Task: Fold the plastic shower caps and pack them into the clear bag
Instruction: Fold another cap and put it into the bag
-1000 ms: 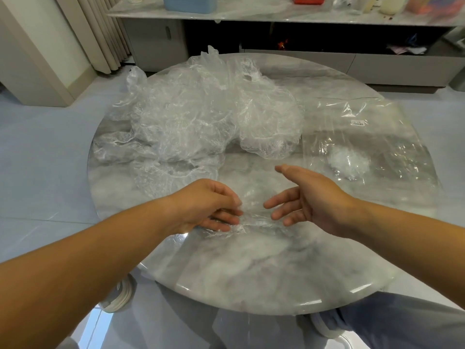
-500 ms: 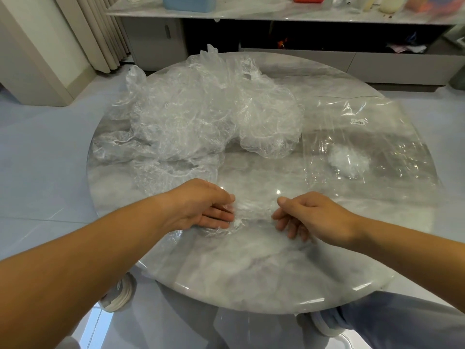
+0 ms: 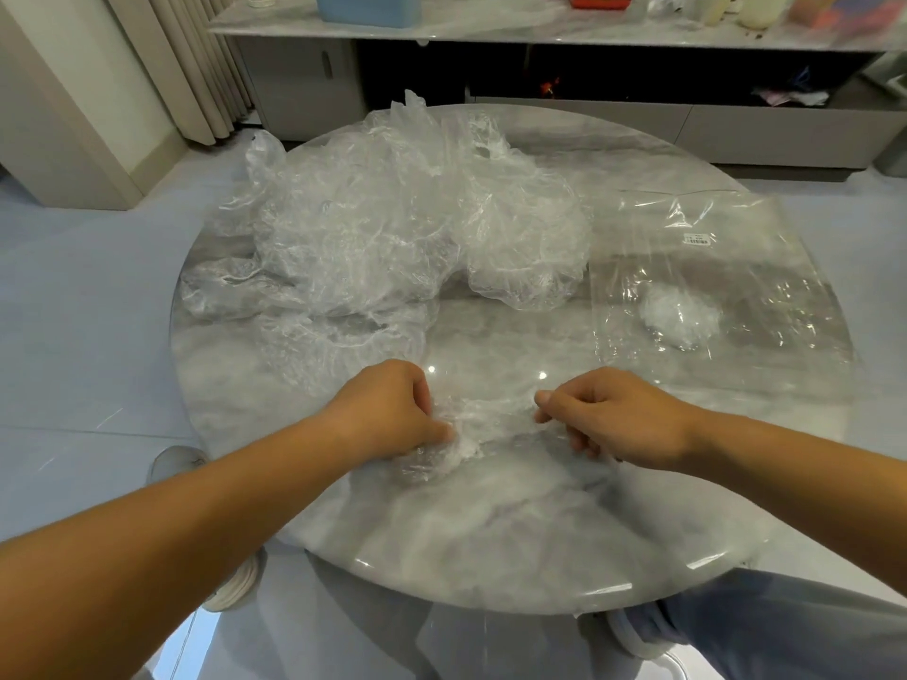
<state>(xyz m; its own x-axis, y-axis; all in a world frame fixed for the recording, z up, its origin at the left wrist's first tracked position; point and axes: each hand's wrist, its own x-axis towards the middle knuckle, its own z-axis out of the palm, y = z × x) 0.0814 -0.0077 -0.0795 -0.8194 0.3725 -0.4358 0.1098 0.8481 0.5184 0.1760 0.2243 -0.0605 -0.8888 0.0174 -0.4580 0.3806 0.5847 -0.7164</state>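
both hands, left hand (image 3: 392,414) and right hand (image 3: 613,419), pinch one shower cap (image 3: 483,417); keep it taut and flat on the table (image 3: 491,532) while folding

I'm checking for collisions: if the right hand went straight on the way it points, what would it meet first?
The right hand points toward the left hand. Only the crumpled shower cap that both pinch lies between them, so it would likely meet that, then the left hand.
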